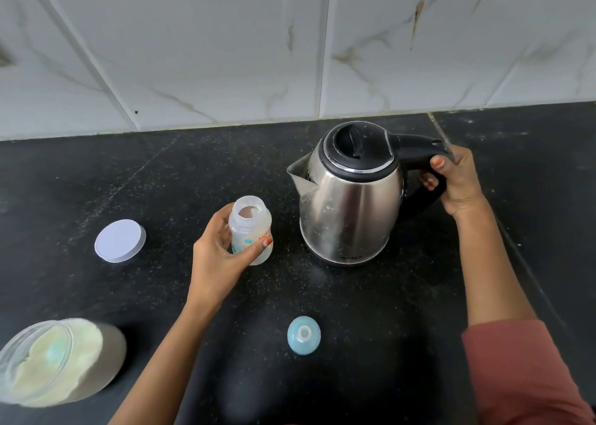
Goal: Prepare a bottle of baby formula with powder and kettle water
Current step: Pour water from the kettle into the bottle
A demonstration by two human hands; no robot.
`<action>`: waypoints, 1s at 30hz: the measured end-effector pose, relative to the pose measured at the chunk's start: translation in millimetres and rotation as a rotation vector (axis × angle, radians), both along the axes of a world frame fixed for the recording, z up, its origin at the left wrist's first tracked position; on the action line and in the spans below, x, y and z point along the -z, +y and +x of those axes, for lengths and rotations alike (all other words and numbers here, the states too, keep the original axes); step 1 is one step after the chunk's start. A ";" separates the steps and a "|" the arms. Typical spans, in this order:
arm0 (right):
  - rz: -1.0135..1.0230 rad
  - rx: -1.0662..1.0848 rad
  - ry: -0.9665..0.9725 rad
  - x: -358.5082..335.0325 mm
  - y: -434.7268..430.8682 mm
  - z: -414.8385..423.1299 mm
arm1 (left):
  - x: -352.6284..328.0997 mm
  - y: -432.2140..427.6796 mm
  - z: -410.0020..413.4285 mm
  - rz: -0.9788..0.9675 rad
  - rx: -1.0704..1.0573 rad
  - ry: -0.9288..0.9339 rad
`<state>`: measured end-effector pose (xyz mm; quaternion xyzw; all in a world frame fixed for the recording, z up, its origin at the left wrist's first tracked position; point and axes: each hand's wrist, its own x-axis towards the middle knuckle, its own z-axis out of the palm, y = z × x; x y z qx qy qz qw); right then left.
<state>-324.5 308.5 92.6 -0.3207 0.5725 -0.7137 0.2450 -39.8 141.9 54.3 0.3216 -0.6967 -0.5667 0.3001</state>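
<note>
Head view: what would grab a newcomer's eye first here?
The shiny stainless-steel kettle with a black lid stands right of centre on the black speckled countertop, the right hand gripping its black handle. Left of its spout, the left hand holds a small open clear baby bottle upright. At bottom left an open clear jar of pale powder catches the eye too.

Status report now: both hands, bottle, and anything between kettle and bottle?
Left hand holds open bottle, upright. Right hand grips kettle handle; lid shut, spout toward bottle. Nothing between them; nipple cap lies nearer.
</note>
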 end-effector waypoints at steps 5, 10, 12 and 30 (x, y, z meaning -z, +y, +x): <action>0.033 0.008 0.073 -21.1 -9.9 21.1 | 12.6 -9.9 6.2 -0.035 -0.046 -0.044; 0.073 0.010 0.168 -41.4 -21.4 47.4 | 21.8 -19.1 15.1 -0.044 -0.071 -0.068; 0.098 0.000 0.204 -48.6 -25.6 56.7 | 25.5 -22.9 18.0 -0.037 -0.081 -0.070; 0.279 -0.034 0.423 -83.9 -46.5 94.0 | 48.2 -47.0 25.2 -0.003 -0.011 -0.067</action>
